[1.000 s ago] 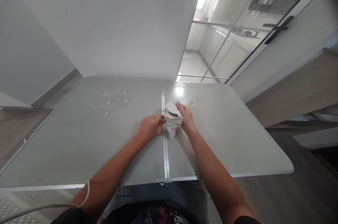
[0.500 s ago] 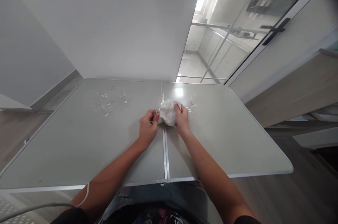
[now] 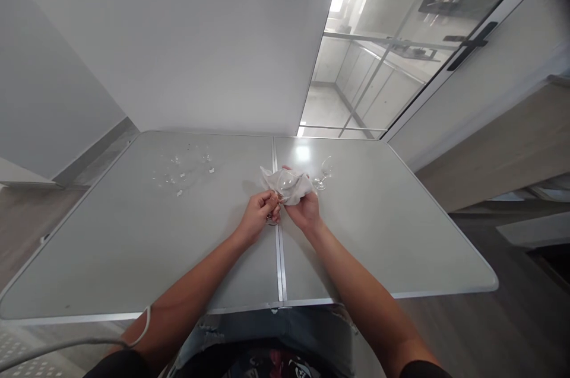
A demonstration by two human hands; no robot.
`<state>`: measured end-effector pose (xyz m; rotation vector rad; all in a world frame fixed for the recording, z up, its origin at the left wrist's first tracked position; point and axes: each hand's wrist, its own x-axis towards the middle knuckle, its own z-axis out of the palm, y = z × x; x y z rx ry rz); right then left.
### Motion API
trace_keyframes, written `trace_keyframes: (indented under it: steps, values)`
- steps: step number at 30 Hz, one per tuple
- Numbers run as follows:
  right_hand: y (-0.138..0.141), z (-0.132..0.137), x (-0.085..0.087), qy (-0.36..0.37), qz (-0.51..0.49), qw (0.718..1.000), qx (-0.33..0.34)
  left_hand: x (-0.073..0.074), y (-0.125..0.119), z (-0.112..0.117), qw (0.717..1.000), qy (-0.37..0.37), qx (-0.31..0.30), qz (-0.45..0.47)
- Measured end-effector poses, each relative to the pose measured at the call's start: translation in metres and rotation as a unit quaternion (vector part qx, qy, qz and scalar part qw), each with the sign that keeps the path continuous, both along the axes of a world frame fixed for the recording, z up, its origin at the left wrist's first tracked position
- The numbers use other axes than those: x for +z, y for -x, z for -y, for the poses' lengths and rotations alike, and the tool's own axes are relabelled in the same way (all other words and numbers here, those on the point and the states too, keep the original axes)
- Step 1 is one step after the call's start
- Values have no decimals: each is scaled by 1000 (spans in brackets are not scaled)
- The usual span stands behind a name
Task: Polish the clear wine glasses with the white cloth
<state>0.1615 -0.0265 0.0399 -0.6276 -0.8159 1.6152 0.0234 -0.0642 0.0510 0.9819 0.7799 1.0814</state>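
Over the table's middle seam, a clear stemmed glass [image 3: 286,181] lies tilted with its bowl resting in a white cloth [image 3: 301,187]. My left hand [image 3: 262,212] pinches the stem; the glass's foot shows just below those fingers. From beneath, my right hand [image 3: 306,207] cups the cloth around the bowl, its fingertips showing at the far side. Just right of the cloth stands another clear stemmed glass [image 3: 321,181], apart from both hands.
Several clear glasses [image 3: 178,173] are grouped on the left half of the grey folding table [image 3: 178,259]. A wall [image 3: 214,40] rises behind the table, with a glass-paned door [image 3: 378,51] at the far right. A pale cable [image 3: 80,342] runs by my left arm.
The cloth has opened out and the glass bowl now lies in view upon it. My right hand has turned from gripping the cloth's side to under it; my left hand has shifted slightly right.
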Motion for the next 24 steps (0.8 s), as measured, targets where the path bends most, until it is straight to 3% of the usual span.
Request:
trace_keyframes:
  steps: [3,6,8,10,12,13,16,20,24]
  values:
    - [1,6,8,-19,11,999,29,0,2,-2,999,29,-24,2]
    - [6,10,13,-24,64,997,25,-4,3,-3,995,-25,39,-91]
    - [10,13,13,-44,96,994,-17,-7,4,-1,963,-111,122,-215]
    - [14,15,10,-73,115,989,-65,-9,4,2,906,-191,183,-330]
    - [16,16,6,-87,118,986,-83,-9,3,4,866,-233,211,-388]
    - [17,16,5,-85,114,986,-84,-9,3,5,861,-238,213,-394]
    - [15,15,5,-48,92,993,-47,-9,3,3,905,-193,174,-337]
    - [6,9,11,28,51,998,15,-8,1,-2,991,-51,45,-118]
    - [-4,3,12,62,36,997,42,-2,2,-3,991,88,-99,18]
